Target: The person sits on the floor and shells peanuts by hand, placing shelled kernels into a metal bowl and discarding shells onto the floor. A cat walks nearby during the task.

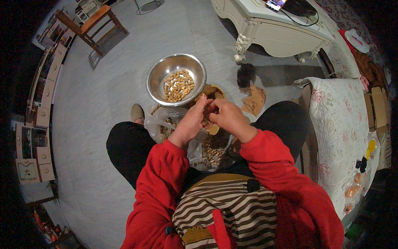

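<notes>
My left hand [193, 120] and my right hand [228, 116] meet just below the rim of a stainless steel bowl [150, 90]. Their fingertips come together around something small, which the fingers mostly hide. Light brown nuts, perhaps peanuts [178, 87], lie in the bottom of the bowl. Beneath my hands, between my knees, a clear plastic bag [194, 151] is spread, with many brown shells or nut pieces [213, 154] in and around it. A round brown container [217, 91] stands partly behind my right hand.
A cream carved table [286, 39] stands at the upper right, with a phone [276, 4] on it. A sofa with a floral cover [335, 115] is close on the right. A wooden chair [96, 20] is at the upper left. A brown scrap [255, 99] lies on the floor.
</notes>
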